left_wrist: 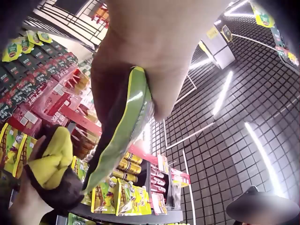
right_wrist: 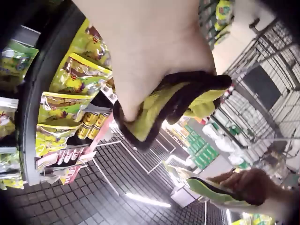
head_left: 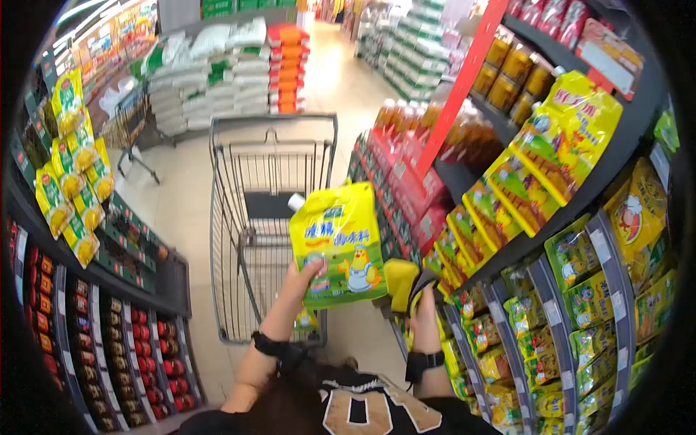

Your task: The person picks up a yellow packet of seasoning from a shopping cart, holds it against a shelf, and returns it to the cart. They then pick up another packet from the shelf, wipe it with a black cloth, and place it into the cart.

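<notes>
My left hand (head_left: 296, 284) grips a yellow and green spouted seasoning pouch (head_left: 337, 250) by its lower left side, thumb across the front. A cartoon chicken is printed on the pouch, and a white cap sticks out at its upper left corner. In the left wrist view the pouch (left_wrist: 125, 124) shows edge-on, between thumb and fingers. To the right of it, my right hand (head_left: 425, 313) holds a folded yellow cloth (head_left: 401, 281) with dark edging. The right wrist view shows the cloth (right_wrist: 157, 110) bunched in the fingers, its folds hanging open.
A wire shopping cart (head_left: 215, 225) stands just ahead, partly behind the pouch. Shelves of yellow seasoning pouches (head_left: 533, 181) rise close on the right. On the left is a shelf of jars (head_left: 141, 348), with hanging yellow packs (head_left: 72, 181) above. Stacked white sacks (head_left: 210, 80) lie beyond the cart.
</notes>
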Available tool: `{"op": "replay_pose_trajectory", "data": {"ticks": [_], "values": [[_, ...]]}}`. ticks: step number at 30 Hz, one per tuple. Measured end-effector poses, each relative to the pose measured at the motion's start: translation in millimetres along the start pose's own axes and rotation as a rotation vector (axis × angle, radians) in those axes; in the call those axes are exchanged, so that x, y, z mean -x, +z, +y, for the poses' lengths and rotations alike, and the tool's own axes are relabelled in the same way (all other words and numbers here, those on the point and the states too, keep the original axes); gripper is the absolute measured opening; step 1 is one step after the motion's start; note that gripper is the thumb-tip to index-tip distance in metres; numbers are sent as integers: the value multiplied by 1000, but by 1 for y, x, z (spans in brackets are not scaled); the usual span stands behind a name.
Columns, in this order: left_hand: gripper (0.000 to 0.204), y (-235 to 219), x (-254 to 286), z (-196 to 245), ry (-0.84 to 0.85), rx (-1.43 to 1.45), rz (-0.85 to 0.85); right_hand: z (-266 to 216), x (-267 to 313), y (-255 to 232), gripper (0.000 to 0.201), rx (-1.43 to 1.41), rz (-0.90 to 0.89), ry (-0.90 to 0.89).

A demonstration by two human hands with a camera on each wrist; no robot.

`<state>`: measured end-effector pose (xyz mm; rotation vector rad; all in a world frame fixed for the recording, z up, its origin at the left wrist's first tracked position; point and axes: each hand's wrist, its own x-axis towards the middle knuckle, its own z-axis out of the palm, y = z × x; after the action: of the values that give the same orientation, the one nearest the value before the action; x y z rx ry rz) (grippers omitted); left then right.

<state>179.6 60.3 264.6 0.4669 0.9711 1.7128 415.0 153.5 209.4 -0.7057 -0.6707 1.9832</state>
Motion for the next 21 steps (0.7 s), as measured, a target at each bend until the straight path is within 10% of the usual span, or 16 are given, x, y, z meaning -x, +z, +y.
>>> {"op": "replay_pose_trajectory", "data": {"ticks": [5, 8, 11, 14, 15, 18, 21], "values": [[42, -20, -6, -21, -75, -445, -218, 28, -7, 32, 54, -399, -561, 5], [52, -6, 2, -30, -47, -642, -64, 47, -18, 50, 56, -293, -327, 95], [55, -11, 4, -54, 358, -1265, 224, 61, 5, 69, 52, -212, -230, 166], [67, -17, 6, -81, 252, -897, -89, 87, 2, 96, 55, 98, -90, 143], [65, -16, 6, -70, 97, -665, -174, 95, -2, 100, 59, 433, -179, -191], [60, -15, 16, -60, -174, -126, -154, 75, 1, 112, 54, 1122, -253, -684], [52, -6, 28, -41, -435, 166, 15, 59, -13, 116, 60, 1500, -357, -760]]}}
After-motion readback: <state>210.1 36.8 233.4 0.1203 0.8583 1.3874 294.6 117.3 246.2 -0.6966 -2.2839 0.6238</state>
